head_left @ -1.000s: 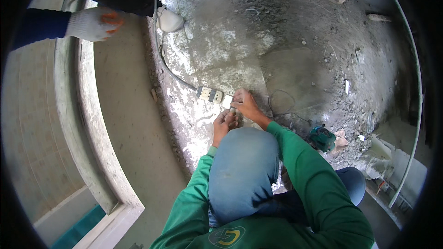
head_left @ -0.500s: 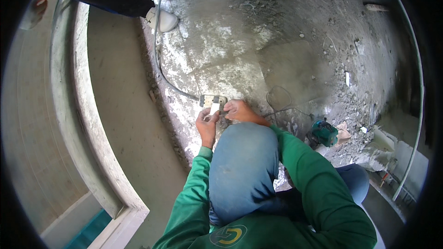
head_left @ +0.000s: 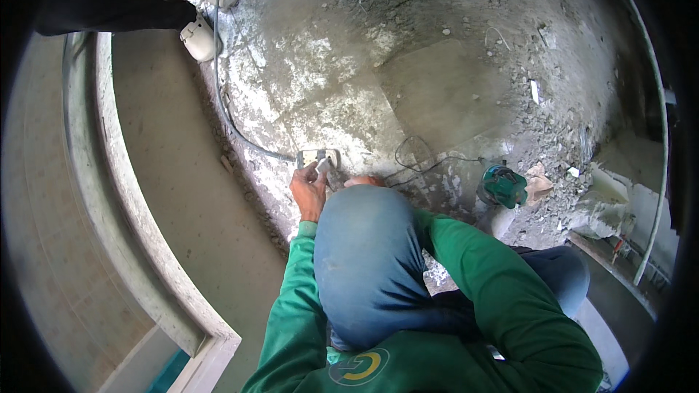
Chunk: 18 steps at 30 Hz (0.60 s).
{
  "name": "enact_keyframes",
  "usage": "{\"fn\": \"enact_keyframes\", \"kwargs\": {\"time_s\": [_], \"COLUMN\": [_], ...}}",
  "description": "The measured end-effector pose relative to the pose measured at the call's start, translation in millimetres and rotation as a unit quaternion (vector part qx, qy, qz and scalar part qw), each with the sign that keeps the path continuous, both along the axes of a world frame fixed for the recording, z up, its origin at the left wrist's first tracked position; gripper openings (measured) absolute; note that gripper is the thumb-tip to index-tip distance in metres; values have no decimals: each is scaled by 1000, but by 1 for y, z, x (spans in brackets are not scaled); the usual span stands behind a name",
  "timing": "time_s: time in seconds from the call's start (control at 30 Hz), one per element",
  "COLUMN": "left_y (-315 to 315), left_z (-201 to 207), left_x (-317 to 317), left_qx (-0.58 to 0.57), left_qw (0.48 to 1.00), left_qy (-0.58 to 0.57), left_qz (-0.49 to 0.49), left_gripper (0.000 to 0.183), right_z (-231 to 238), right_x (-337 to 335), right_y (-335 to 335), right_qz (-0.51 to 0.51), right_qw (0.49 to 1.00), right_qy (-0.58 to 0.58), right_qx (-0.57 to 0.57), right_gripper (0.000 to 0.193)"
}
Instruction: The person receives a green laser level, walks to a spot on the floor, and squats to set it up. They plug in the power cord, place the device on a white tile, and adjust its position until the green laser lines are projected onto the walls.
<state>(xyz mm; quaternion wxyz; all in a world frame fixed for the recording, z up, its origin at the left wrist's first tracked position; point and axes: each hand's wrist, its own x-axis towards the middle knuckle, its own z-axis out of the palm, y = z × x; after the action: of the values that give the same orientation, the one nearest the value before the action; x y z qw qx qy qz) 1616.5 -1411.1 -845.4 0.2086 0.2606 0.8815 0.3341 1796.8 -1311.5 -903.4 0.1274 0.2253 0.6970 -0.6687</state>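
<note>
Clock positions are taken from the raised knee point(head_left: 368, 247). Left hand point(head_left: 309, 193): bare, between 10 and 11 o'clock, thumb and fingers drawn together in a pinch, fingertips directed toward 1 o'clock. Left wrist point(head_left: 312, 214): bare, near straight. Left forearm point(head_left: 295, 284): green-sleeved, passing at 8 o'clock and pointing between 12 and 1 o'clock. Right hand point(head_left: 364, 181): bare, at 12 o'clock, largely covered by the knee; finger pose not determinable. Right wrist: hidden. Right arm point(head_left: 502, 284): green-sleeved, bent, lying between 3 and 4 o'clock and reaching toward 10 o'clock. Torso point(head_left: 429, 364): at 6 o'clock. Other leg point(head_left: 561, 276): beyond the right arm, between 3 and 4 o'clock.
</note>
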Motion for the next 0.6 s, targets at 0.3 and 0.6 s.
{"fn": "enact_keyframes", "kwargs": {"time_s": [0.3,0.6], "left_y": [24,50], "left_z": [1,-11], "left_x": [-9,-30], "left_qx": [-92,-124], "left_qw": [991,970], "left_qy": [48,75], "left_qz": [-87,-195], "left_gripper": [29,37], "right_z": [3,9], "right_x": [27,21], "right_y": [5,16], "right_qz": [-12,-69], "right_qw": [1000,996], "right_qy": [1,32], "right_qx": [15,51], "right_gripper": [40,42]}}
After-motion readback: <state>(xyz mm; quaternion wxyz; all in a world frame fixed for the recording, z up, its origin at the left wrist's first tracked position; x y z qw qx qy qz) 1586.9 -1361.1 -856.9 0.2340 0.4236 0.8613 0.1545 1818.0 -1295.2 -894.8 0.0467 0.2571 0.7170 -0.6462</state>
